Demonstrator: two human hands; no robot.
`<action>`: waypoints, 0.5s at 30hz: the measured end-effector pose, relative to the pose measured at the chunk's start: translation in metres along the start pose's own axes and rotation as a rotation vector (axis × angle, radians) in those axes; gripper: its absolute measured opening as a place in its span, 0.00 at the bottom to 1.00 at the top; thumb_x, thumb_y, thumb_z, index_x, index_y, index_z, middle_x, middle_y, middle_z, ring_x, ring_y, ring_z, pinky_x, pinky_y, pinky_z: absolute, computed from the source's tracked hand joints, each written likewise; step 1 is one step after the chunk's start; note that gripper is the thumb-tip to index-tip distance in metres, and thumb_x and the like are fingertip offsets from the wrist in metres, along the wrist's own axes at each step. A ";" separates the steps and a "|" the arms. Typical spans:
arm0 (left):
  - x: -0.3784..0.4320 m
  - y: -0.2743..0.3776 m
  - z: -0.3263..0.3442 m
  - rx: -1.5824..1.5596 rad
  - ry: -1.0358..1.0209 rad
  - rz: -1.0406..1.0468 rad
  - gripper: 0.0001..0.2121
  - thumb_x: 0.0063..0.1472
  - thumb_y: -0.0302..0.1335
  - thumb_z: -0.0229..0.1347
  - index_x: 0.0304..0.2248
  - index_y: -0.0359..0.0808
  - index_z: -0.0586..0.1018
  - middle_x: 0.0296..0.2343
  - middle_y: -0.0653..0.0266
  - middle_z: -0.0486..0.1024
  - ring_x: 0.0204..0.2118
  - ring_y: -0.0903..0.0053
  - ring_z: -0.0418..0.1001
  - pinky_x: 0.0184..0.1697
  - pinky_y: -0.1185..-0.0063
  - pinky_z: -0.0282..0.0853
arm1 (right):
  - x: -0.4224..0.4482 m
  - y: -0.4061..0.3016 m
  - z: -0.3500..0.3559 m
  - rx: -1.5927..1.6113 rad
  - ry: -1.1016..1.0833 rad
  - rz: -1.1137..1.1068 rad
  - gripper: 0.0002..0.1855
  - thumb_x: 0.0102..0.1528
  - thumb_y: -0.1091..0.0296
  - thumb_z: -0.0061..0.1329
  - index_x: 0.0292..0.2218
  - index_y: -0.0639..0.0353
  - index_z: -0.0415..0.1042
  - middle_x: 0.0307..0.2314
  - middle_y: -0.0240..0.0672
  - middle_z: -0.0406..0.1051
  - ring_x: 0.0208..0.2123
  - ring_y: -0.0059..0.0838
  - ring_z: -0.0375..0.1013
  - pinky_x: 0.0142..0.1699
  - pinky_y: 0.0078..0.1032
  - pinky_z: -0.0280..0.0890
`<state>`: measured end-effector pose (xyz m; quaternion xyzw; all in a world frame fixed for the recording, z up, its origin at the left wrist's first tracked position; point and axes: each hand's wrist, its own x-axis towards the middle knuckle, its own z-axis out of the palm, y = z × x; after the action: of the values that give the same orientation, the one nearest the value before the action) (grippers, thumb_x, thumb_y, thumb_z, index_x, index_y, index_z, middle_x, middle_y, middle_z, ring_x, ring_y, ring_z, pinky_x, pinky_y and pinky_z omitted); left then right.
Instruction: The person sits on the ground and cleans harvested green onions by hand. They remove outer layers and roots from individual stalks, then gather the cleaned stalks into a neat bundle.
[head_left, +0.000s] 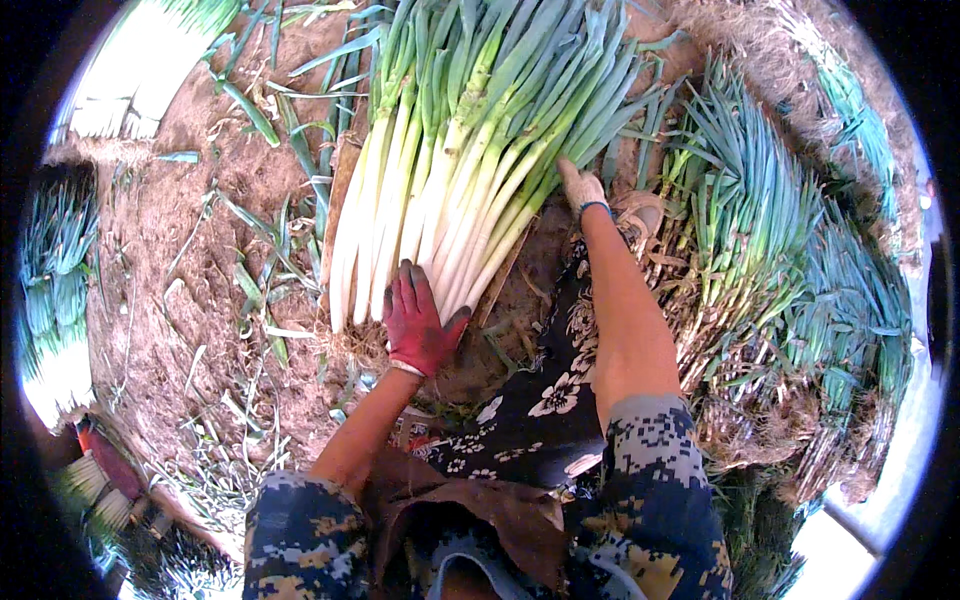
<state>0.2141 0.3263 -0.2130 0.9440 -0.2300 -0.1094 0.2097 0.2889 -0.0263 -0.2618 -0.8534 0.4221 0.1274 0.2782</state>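
Note:
A spread bunch of Welsh onions or leeks lies before me, green leaves away from me and white stalks towards me. My left hand, in a red glove with dark fingertips, rests flat on the white stalks near their root ends, thumb spread. At the bunch's right edge, my right hand wears a pale glove with a blue cuff and touches the green part; its fingertips are partly hidden by leaves. A wooden board shows beneath the stalks on both sides.
Untrimmed onions with brown roots are heaped at my right. White-stalked bundles lie at far left. Loose leaf scraps litter the bare soil. A shoe and black floral cloth are beside my right arm.

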 end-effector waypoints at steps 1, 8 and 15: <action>0.000 -0.001 0.006 0.014 0.004 0.031 0.47 0.50 0.51 0.56 0.56 0.21 0.50 0.56 0.36 0.49 0.58 0.46 0.50 0.60 0.59 0.46 | 0.014 0.001 0.003 0.014 -0.021 -0.032 0.47 0.49 0.29 0.35 0.44 0.74 0.68 0.42 0.64 0.66 0.47 0.54 0.66 0.53 0.38 0.59; 0.001 -0.022 0.017 -0.045 0.021 -0.004 0.50 0.48 0.51 0.58 0.57 0.23 0.47 0.56 0.39 0.50 0.59 0.48 0.50 0.60 0.61 0.46 | -0.022 -0.053 0.009 0.178 0.106 -0.154 0.37 0.49 0.48 0.47 0.45 0.78 0.60 0.38 0.68 0.67 0.45 0.59 0.67 0.51 0.39 0.61; 0.002 -0.003 0.039 0.191 -0.060 0.024 0.52 0.47 0.54 0.56 0.58 0.23 0.46 0.59 0.41 0.44 0.61 0.48 0.43 0.61 0.57 0.38 | 0.027 -0.049 0.047 0.103 -0.062 -0.089 0.32 0.53 0.54 0.44 0.48 0.76 0.57 0.42 0.64 0.66 0.46 0.55 0.68 0.53 0.39 0.60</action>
<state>0.2051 0.3142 -0.2489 0.9532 -0.2568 -0.1129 0.1131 0.3452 0.0075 -0.2947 -0.8514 0.3808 0.1194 0.3403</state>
